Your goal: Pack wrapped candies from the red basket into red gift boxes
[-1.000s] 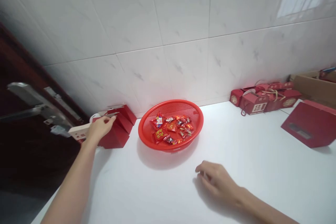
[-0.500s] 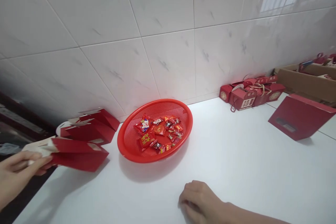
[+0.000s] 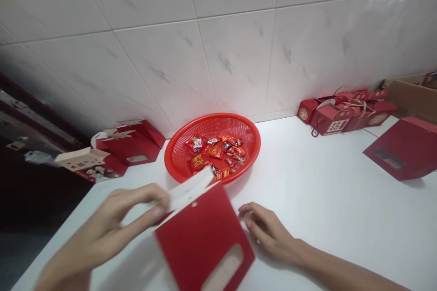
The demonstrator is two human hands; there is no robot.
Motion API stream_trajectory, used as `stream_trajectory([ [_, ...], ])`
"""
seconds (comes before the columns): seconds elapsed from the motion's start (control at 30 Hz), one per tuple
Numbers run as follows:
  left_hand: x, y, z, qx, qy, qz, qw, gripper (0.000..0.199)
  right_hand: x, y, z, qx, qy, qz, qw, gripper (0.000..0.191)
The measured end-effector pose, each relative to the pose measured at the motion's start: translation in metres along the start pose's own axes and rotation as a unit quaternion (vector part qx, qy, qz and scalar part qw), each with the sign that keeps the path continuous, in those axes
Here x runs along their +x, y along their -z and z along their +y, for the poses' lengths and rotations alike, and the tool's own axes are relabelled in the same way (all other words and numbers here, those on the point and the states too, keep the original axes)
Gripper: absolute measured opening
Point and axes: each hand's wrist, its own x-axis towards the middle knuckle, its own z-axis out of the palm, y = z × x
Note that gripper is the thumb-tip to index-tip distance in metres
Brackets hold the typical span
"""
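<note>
My left hand (image 3: 126,223) pinches the upper edge of a red gift box (image 3: 205,232), which tilts in front of me, its white inner flaps apart at the top and an oval window low on its face. My right hand (image 3: 269,229) rests on the white table beside the box's right side, fingers loosely curled and apart, with nothing in them. Just behind the held box stands a red plastic basket (image 3: 254,157) with several wrapped candies (image 3: 215,150) in it; the box hides part of its near rim.
Several red boxes with open tops (image 3: 139,143) stand at the left by the tiled wall. Small red candy boxes (image 3: 332,120) are bunched at the right back, a larger red box (image 3: 403,148) in front of them. A brown carton (image 3: 413,97) is at the far right.
My left hand has carried the red box from the left group to the middle, in front of the basket. My right hand's fingers have loosened. The view has shifted somewhat.
</note>
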Motion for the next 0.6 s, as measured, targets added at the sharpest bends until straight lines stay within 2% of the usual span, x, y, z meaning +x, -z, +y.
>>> stream_trajectory([
  [0.03, 0.010, -0.009, 0.006, -0.003, -0.026, -0.082, 0.996, 0.021, 0.001, 0.002, -0.003, 0.033, -0.012, 0.002, 0.999, 0.029],
  [0.07, 0.019, -0.018, 0.011, -0.006, -0.054, -0.112, 0.992, 0.022, 0.002, 0.003, -0.006, 0.066, -0.026, 0.007, 0.997, 0.032],
  [0.13, 0.034, -0.030, 0.018, 0.001, -0.092, -0.121, 0.988, 0.022, 0.005, 0.006, -0.011, 0.122, -0.049, 0.024, 0.991, 0.036],
  [0.2, 0.042, -0.037, 0.020, 0.015, -0.109, -0.099, 0.989, 0.020, 0.007, 0.009, -0.012, 0.158, -0.060, 0.047, 0.985, 0.041],
  [0.3, 0.043, -0.042, 0.016, 0.029, -0.130, -0.078, 0.988, 0.017, 0.011, 0.015, -0.006, 0.180, -0.035, 0.046, 0.982, 0.052],
  [0.47, 0.038, -0.045, 0.010, -0.008, -0.166, -0.109, 0.980, 0.021, 0.011, 0.022, 0.005, 0.060, 0.027, 0.005, 0.998, 0.073],
  [0.6, 0.037, -0.042, 0.013, -0.080, -0.178, -0.156, 0.968, 0.023, 0.009, 0.019, 0.006, -0.019, 0.065, -0.015, 0.998, 0.063],
])
